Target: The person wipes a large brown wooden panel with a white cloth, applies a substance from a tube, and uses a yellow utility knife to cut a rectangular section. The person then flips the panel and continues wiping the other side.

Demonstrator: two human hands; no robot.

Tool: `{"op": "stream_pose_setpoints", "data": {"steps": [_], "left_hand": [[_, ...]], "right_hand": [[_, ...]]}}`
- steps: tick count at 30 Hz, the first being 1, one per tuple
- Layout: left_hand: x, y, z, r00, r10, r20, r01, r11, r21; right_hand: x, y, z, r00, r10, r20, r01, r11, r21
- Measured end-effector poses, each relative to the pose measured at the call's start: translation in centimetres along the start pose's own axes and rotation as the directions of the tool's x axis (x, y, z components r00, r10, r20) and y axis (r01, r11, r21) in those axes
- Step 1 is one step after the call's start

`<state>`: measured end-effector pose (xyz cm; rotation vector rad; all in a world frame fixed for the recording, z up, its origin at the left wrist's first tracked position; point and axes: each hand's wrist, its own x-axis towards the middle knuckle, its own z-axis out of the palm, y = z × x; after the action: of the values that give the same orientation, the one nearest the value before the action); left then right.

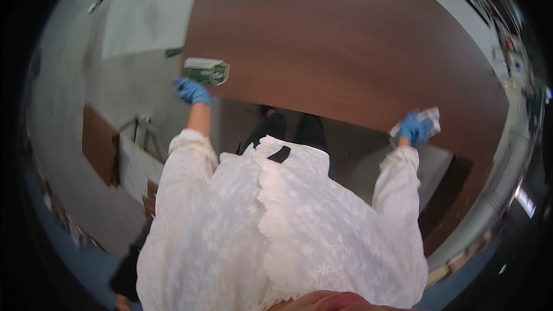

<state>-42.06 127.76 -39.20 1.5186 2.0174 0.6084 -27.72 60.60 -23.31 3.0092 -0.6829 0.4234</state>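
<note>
My left hand (193,91), in a blue glove, is at the near left corner of a reddish-brown board (299,40). Its fingers stretch outward and look slightly bent, though they are a little blurred. Just above it, at the board's left edge, lies a small green and white packet (207,72); whether the hand touches it I cannot make out. My right hand (416,128), also gloved in blue, is closed on a crumpled white cloth (432,118) near the board's front edge on the right.
Brown panels (100,145) and a pale panel (137,161) stand at lower left, beside a metal stand (141,129). A white sheet-like surface (147,11) is at upper left. Cluttered items line the far right. Part of another person's dark clothing (128,273) shows at lower left.
</note>
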Motion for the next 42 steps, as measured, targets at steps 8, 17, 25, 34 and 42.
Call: {"op": "stream_pose_setpoints", "data": {"steps": [8, 17, 25, 34, 42], "left_hand": [[-3.2, 4.0, -3.8, 0.998, -0.049, -0.029, 0.048, 0.998, -0.04], [-5.0, 6.1, -4.7, 0.986, -0.166, 0.023, 0.162, 0.979, 0.124], [-3.6, 6.1, -4.1, 0.955, -0.271, 0.122, 0.256, 0.959, 0.12], [-5.8, 6.9, -5.1, 0.974, -0.219, 0.05, 0.205, 0.958, 0.202], [-2.6, 4.7, -3.8, 0.989, -0.149, 0.016, 0.14, 0.959, 0.248]], "right_hand": [[-7.9, -18.8, 1.0, 0.676, -0.737, 0.025, 0.64, 0.603, 0.475], [3.7, 7.4, 4.5, 0.994, -0.103, -0.02, 0.105, 0.967, 0.233], [10.3, 27.6, 9.0, 0.947, 0.291, -0.134, -0.308, 0.942, -0.131], [6.5, 12.2, 5.8, 0.993, 0.121, -0.018, -0.117, 0.983, 0.138], [-7.5, -16.0, -0.7, 0.541, -0.841, -0.016, 0.671, 0.421, 0.61]]}}
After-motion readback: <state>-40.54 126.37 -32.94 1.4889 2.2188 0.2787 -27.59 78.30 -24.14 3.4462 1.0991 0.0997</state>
